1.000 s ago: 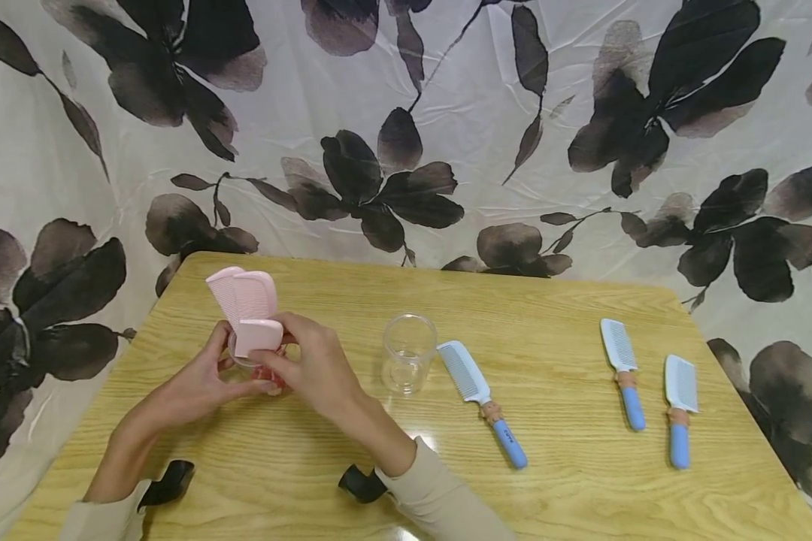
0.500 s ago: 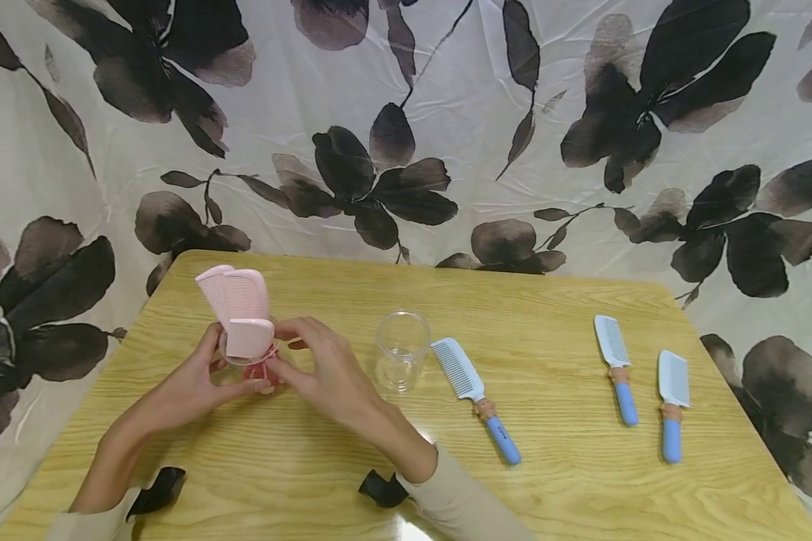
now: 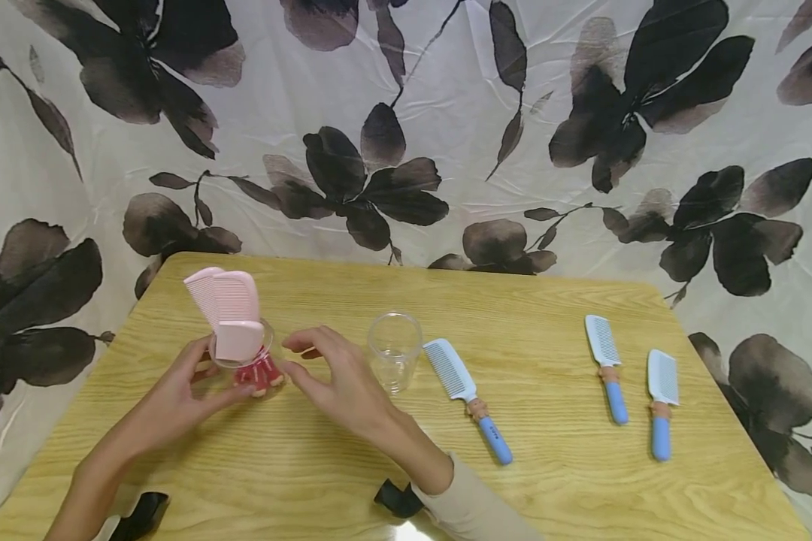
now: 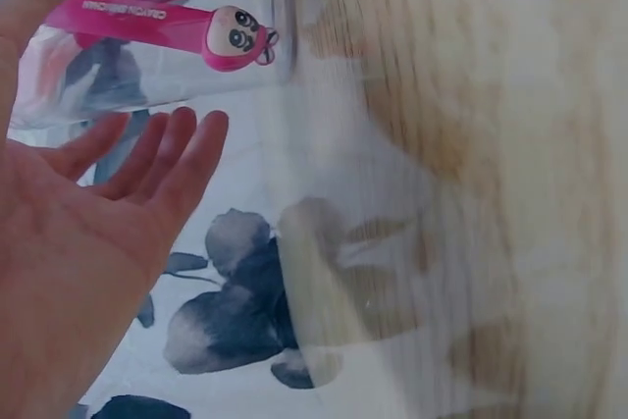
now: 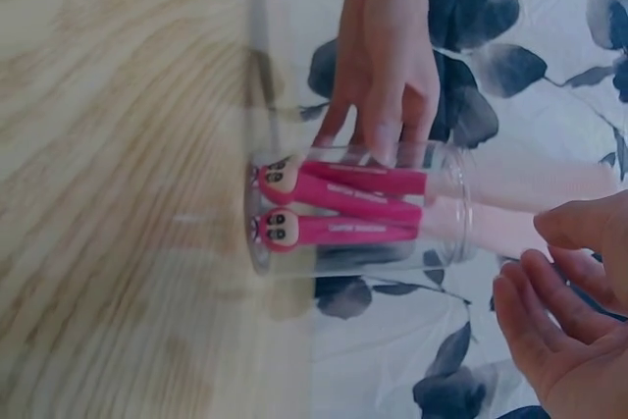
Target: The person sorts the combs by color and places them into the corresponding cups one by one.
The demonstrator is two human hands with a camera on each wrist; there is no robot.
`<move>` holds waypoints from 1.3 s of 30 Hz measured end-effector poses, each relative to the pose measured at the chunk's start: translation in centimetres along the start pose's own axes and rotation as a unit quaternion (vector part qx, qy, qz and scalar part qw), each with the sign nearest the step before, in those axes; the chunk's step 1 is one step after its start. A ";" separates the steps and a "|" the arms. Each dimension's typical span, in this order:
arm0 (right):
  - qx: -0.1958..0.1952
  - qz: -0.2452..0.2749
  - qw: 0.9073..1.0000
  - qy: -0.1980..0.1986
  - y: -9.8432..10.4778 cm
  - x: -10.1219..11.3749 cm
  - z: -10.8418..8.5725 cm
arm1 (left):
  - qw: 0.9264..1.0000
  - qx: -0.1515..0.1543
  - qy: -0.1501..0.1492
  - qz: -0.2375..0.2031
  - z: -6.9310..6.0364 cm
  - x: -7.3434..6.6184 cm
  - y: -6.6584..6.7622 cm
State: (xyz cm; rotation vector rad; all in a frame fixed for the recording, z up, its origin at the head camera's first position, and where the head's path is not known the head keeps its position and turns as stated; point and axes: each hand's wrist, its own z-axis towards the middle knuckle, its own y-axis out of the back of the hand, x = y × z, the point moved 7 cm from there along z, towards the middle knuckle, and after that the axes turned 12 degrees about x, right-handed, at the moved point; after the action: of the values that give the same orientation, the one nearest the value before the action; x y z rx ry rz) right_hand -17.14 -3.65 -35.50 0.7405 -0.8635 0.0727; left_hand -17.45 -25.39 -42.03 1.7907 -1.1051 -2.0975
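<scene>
three pale pink plastic combs (image 3: 237, 297) with strong pink handles (image 5: 355, 233) stand inside one transparent round cup (image 5: 378, 254) on the yellow wood-grain table (image 3: 298, 466). from my distant post i see the left hand (image 3: 183, 387) holding this cup between thumb and fingers. the right hand (image 3: 334, 376) is relaxed and empty, just beside it.

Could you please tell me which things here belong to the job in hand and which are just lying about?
Apparently part of the job:
pink combs
clear cup holding them
left hand, around that cup
right hand, just apart from it

Untouched, so perhaps just lying about:
three blue combs
second cup, clear and empty
</scene>
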 end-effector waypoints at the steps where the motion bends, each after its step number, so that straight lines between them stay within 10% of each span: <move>1: 0.001 0.002 1.000 0.000 0.1 0.0 -0.2 | 1.000 -0.001 0.001 0.000 -0.1 0.0 0.0; 9: 0.009 0.001 1.000 0.005 0.6 0.3 -1.7 | 0.998 -0.023 0.047 0.030 -1.5 -0.1 0.2; 17: 0.003 -0.002 1.000 0.006 1.4 0.2 -3.3 | 0.997 -0.071 0.012 0.040 -2.9 -0.7 -0.4; 39: -0.020 -0.012 1.000 -0.020 4.3 -0.9 -8.3 | 0.996 -0.021 -0.081 -0.003 -1.3 -6.2 -5.5</move>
State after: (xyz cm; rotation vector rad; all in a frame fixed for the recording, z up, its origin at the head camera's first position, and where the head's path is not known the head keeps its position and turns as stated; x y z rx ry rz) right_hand -13.68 4.97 -37.22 0.7160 -0.8925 0.0186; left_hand -12.85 -18.49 -40.60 1.6312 -1.0863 -2.2857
